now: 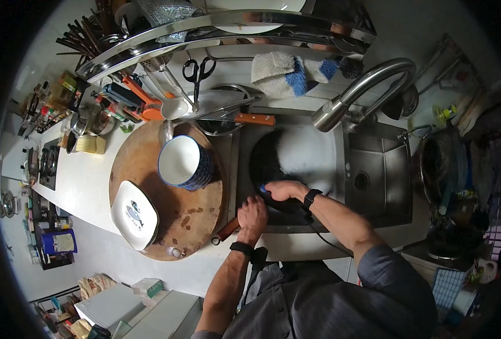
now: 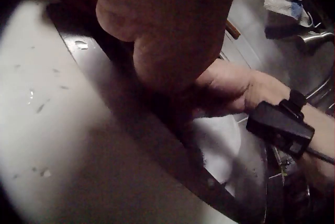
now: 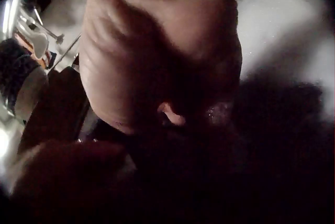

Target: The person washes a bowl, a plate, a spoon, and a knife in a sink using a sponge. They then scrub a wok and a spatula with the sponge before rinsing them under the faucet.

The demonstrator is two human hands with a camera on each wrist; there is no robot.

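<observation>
In the head view a dark round pan (image 1: pixel 261 161) sits in the left sink basin, with white foam (image 1: pixel 307 148) inside. My left hand (image 1: pixel 252 217) grips its brown wooden handle (image 1: pixel 228 229) at the basin's left edge. Over the near part of the pan, my right hand (image 1: pixel 285 191) holds a small blue item (image 1: pixel 263 187), mostly covered by the fingers. The left wrist view has my left hand (image 2: pixel 167 30) close up, with my right hand (image 2: pixel 225 82) beyond it. Palm and wrist of my right hand (image 3: pixel 162 62) fill the right wrist view; the fingertips are in shadow.
Left of the sink, a round wooden board (image 1: pixel 196 217) holds patterned bowls (image 1: pixel 181 161) and a white plate (image 1: pixel 134 216). A curved faucet (image 1: pixel 369 85) arches behind the sink, beside a second basin (image 1: pixel 377 195). An orange-handled utensil (image 1: pixel 255 118) crosses the basin's back left corner.
</observation>
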